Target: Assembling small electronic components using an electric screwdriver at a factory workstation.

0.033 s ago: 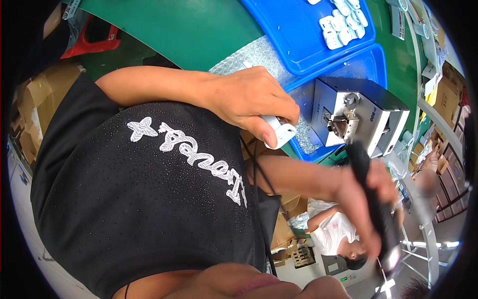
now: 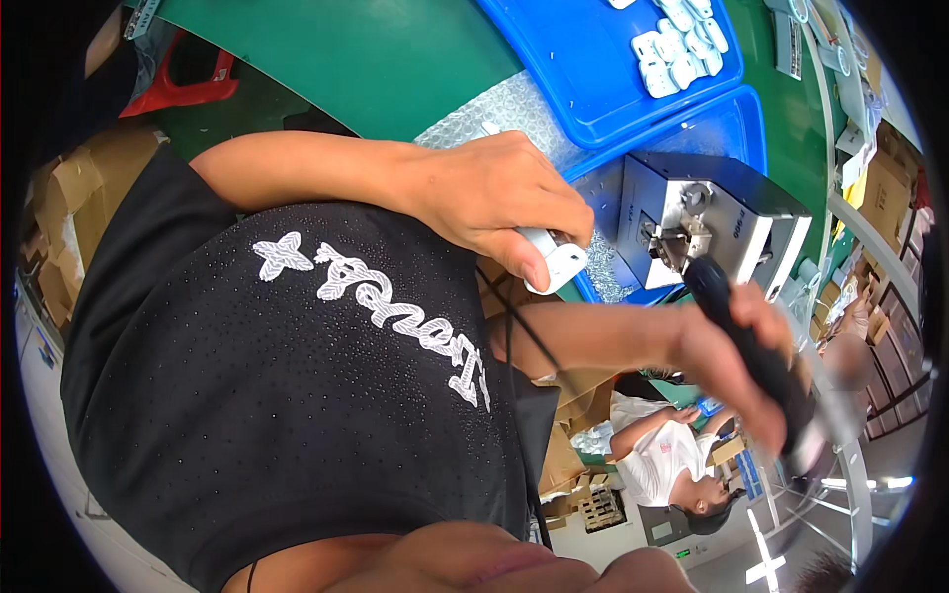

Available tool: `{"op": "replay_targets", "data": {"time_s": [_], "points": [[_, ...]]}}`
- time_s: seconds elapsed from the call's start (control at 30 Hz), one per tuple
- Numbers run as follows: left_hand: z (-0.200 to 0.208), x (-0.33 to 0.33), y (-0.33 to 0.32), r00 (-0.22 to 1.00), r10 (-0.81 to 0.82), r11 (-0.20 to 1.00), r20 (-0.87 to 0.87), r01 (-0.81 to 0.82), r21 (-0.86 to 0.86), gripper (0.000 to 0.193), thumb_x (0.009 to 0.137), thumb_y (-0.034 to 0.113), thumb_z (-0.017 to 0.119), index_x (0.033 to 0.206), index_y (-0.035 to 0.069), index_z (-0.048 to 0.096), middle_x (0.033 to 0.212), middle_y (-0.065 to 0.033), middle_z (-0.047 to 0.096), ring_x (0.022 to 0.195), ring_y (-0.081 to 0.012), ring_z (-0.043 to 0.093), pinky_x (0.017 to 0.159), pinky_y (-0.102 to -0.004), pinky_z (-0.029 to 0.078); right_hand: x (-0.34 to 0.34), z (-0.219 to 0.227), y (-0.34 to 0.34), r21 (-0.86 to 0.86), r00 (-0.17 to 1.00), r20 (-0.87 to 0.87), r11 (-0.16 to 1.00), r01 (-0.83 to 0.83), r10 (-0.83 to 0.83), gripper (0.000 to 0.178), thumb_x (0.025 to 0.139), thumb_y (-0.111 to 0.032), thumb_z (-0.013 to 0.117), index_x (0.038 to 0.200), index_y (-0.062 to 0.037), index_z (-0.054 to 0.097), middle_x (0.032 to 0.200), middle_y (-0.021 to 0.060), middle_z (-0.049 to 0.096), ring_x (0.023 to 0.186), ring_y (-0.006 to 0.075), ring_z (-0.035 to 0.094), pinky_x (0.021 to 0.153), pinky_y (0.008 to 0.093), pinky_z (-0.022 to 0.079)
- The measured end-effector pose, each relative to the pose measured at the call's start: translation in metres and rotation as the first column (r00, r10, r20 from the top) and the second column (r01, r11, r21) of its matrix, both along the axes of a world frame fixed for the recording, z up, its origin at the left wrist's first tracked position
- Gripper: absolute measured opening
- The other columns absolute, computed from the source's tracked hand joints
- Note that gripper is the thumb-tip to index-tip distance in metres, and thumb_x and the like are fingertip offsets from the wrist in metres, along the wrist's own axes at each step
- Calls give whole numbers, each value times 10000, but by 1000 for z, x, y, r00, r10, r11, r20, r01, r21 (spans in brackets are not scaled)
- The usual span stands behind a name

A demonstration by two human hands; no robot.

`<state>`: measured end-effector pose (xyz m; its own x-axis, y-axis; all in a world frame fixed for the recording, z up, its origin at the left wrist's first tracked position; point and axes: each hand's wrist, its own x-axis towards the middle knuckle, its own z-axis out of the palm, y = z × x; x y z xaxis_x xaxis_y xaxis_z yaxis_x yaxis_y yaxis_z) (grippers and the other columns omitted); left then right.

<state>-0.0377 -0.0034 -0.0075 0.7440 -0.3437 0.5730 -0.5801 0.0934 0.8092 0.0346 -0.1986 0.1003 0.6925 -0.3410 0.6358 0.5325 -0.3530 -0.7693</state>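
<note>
My left hand point(image 2: 504, 193) is closed round a small white plastic housing point(image 2: 561, 269), whose rounded end with holes sticks out past the thumb. My right hand point(image 2: 746, 371) grips a black electric screwdriver point(image 2: 736, 321), blurred by motion. The screwdriver's nose is right by the metal outlet point(image 2: 674, 249) on the front of a screw feeder point(image 2: 727, 212), a silver and black box. Whether the bit touches the outlet or carries a screw cannot be seen. A heap of small loose screws point(image 2: 605, 277) lies beside the feeder, close to my left fingers.
A blue tray point(image 2: 554, 74) holds several white housings point(image 2: 682, 54); another blue tray point(image 2: 751, 124) is under the feeder. Bubble wrap point(image 2: 494, 109) lies on the green table point(image 2: 366, 69). A black cable point(image 2: 529, 331) crosses my right forearm. Beyond, a co-worker in white point(image 2: 657, 460) sits.
My right hand has shifted slightly away to the right and down in the picture. The screwdriver has tilted, its nose now closer to the feeder's outlet. My left hand stays still.
</note>
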Motion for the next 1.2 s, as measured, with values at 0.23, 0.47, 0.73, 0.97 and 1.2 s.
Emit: {"op": "replay_targets", "data": {"time_s": [0.23,0.47,0.73,0.97,1.2], "points": [[-3,-3,3,999,12,1000,-34,-12,2,696,858,705,450,900,29,610,753,-70,598,632,-270,601,545,-358,462,-40,17,-3,291,851,114,802,-522,513,848,860,-802,343,1148,-11,447,714,111,524,464,186,472,444,382,444],[-4,-3,2,1000,28,1000,-13,-28,-9,701,851,707,453,901,24,606,747,-65,588,620,-264,590,537,-353,454,-72,77,-1,334,407,-26,391,-857,913,500,897,-457,458,991,28,534,723,144,546,597,282,521,617,428,503],[-4,-2,2,1000,32,999,2,-31,-32,688,822,712,482,888,39,604,736,-61,590,610,-269,597,508,-347,453,-85,70,27,409,274,-75,281,-868,959,365,941,-321,403,1014,19,516,679,168,574,638,304,560,620,461,538],[0,-6,6,998,25,1000,-49,-24,14,535,840,608,584,952,85,603,800,-36,644,674,-261,636,521,-366,462,-88,59,29,319,400,-25,386,-866,916,341,945,-297,455,1154,-29,433,696,119,550,603,256,550,566,449,530],[-3,-6,-1,997,71,997,7,-71,-3,639,806,683,533,896,53,593,743,-51,598,633,-268,612,528,-353,475,-89,41,32,164,483,114,463,-871,868,606,837,-480,703,1183,-50,452,774,2,457,523,133,478,537,322,454]]}}
